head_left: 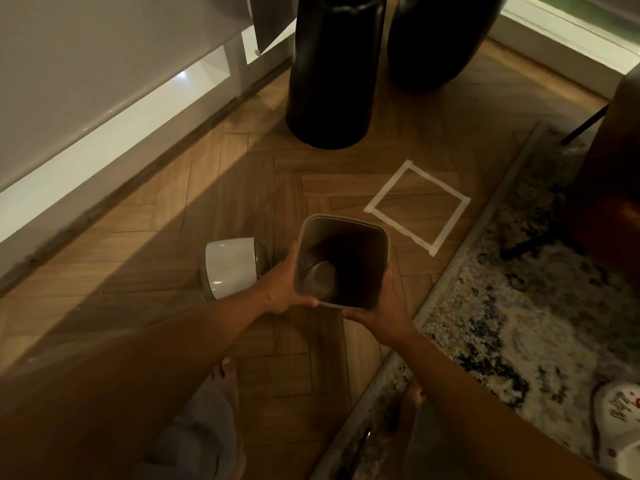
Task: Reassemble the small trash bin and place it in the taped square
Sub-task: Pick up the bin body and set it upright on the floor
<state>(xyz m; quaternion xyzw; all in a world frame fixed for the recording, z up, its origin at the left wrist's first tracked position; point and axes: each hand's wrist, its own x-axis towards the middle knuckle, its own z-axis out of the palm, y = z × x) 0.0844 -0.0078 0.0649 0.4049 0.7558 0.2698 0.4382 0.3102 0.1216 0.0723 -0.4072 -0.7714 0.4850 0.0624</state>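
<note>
Both my hands hold a grey inner bucket (pixel 341 265) above the wooden floor, its opening facing up at me. My left hand (pixel 282 284) grips its left side and near rim. My right hand (pixel 382 306) cups its right side and near corner. The bin's white outer shell (pixel 230 268) lies on its side on the floor just left of my left hand. The taped square (pixel 417 202) of pale masking tape is on the floor beyond and right of the bucket, with nothing inside it.
Two tall black vases (pixel 332 71) (pixel 440 39) stand behind the square. A patterned rug (pixel 519 289) borders the square on the right, with a dark chair (pixel 609 174) and a white slipper (pixel 620 424) on it. White cabinets (pixel 104 109) run along the left. My bare feet (pixel 225 379) are below.
</note>
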